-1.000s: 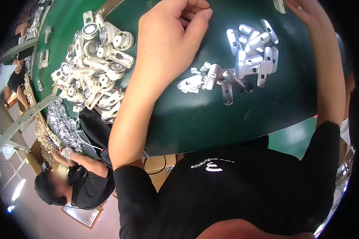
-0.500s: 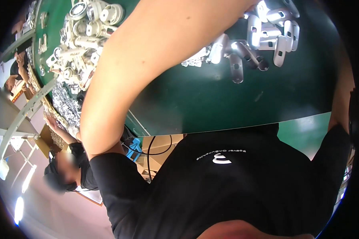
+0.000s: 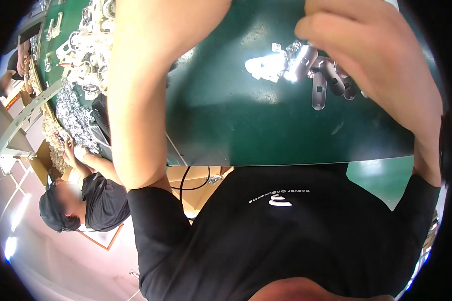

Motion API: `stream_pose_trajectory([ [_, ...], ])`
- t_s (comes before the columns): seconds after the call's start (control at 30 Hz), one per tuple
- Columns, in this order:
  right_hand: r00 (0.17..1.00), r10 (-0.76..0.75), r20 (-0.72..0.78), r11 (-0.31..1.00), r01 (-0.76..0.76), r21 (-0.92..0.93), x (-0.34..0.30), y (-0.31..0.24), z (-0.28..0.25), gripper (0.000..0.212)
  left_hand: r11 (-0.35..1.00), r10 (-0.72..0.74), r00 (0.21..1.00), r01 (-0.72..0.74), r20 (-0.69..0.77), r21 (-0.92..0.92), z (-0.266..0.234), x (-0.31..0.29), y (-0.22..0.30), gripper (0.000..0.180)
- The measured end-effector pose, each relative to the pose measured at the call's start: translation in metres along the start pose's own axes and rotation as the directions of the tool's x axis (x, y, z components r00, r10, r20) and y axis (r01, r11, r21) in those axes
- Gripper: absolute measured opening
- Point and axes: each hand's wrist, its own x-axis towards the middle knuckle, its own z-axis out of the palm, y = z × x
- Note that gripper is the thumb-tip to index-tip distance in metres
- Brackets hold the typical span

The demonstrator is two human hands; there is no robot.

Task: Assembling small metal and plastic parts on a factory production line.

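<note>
My right hand (image 3: 359, 47) hangs over the right part of the green table (image 3: 266, 135), its fingers curled inward; what they hold, if anything, is hidden. Just below them lie several glossy oblong grey covers (image 3: 319, 91) with small square holes, partly covered by the hand. Beside the covers is a small heap of shiny clear pieces (image 3: 266, 66). My left forearm (image 3: 138, 100) crosses the left side of the table, and the left hand is beyond the top edge of the picture.
Left of my forearm is a heap of white, ring-ended plastic parts (image 3: 88, 62). Nearer is a pile of silvery crinkled pieces (image 3: 75, 108). A metal rail (image 3: 32, 113) curves past. A co-worker in black (image 3: 105, 203) reaches in at the left; another person (image 3: 15, 62) is farther off.
My right hand has come into view over the grey covers. My left forearm has swung left, uncovering more table. Fewer grey covers show, and the co-worker's arm has shifted.
</note>
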Motion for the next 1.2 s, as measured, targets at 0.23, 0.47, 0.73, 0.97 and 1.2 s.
stream_pose_trajectory([
  [0.23, 0.972, -0.228, 0.056, 0.936, 0.234, -0.264, 0.130, -0.047, -0.009, 0.016, 0.979, -0.070, 0.996, 0.059, -0.050, -0.194, -0.011, 0.000, -0.011, 0.009],
  [0.47, 0.972, -0.217, 0.088, 0.879, 0.234, -0.416, 0.112, -0.065, 0.002, 0.010, 0.947, 0.268, 0.941, -0.297, -0.205, -0.126, 0.034, 0.005, -0.038, 0.009],
  [0.73, 0.986, -0.139, 0.096, 0.875, 0.168, -0.455, 0.118, -0.065, -0.007, 0.015, 0.911, 0.109, 0.973, -0.180, -0.204, -0.372, 0.038, 0.027, -0.024, 0.007],
  [0.97, 0.864, 0.500, -0.062, 0.667, -0.338, 0.664, 0.132, -0.032, -0.067, 0.012, 0.662, -0.057, 0.995, -0.028, -0.088, -0.749, 0.057, 0.050, -0.031, 0.013],
  [1.2, 0.862, 0.505, -0.035, 0.497, -0.257, 0.829, 0.138, 0.021, -0.083, 0.027, 0.515, -0.083, 0.980, -0.114, -0.182, -0.850, 0.069, 0.061, -0.039, 0.015],
])
